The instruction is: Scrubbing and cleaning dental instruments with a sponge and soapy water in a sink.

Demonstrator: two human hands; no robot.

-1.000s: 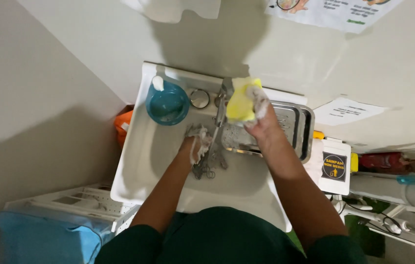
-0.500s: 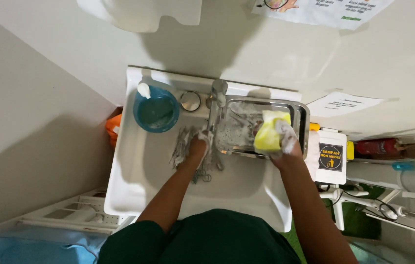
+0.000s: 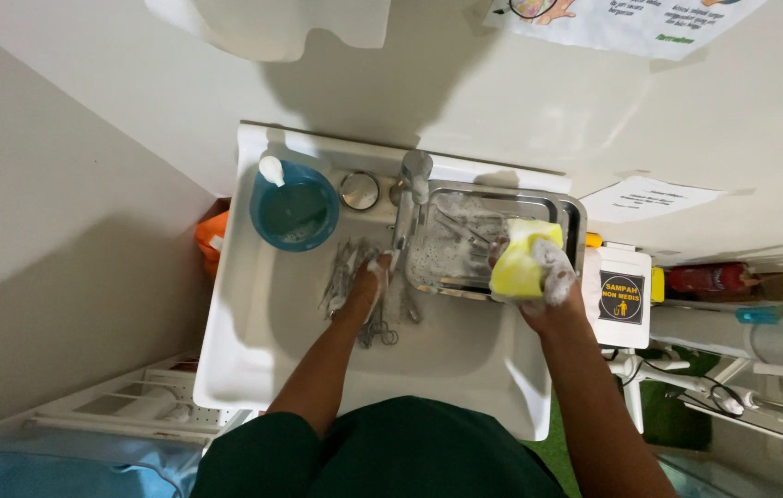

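- White walls, smooth and matte, enclose a white rectangular sink (image 3: 262,350) with rounded corners and a glossy basin.
- On the back wall hang a white moulded plastic shape at top left and a printed paper poster at top right; a second paper sheet is stuck lower right.
- At the middle of the sink's back ledge stands a metal tap (image 3: 412,180), its spout reaching down over the basin, with a small round metal cap just beside it on the left.
- In the back left corner sits a round blue bowl (image 3: 294,214) holding cloudy water, a white rounded object resting on its rim.
- Across the sink's right part lies a rectangular steel tray (image 3: 465,249), shiny and flecked with foam, with thin metal tools inside.
- Left hand (image 3: 365,288), wet and soapy, reaches down into the basin and grasps a bundle of slim steel instruments (image 3: 345,277); scissor-like ring handles show just below it.
- Right hand (image 3: 546,284), covered in white suds, is closed around a yellow sponge (image 3: 522,263), a soft block held at the tray's right edge.
- Right of the sink stands a white bin with a black label; an orange object peeks out at the left.
- Dark green clothing fills the bottom.
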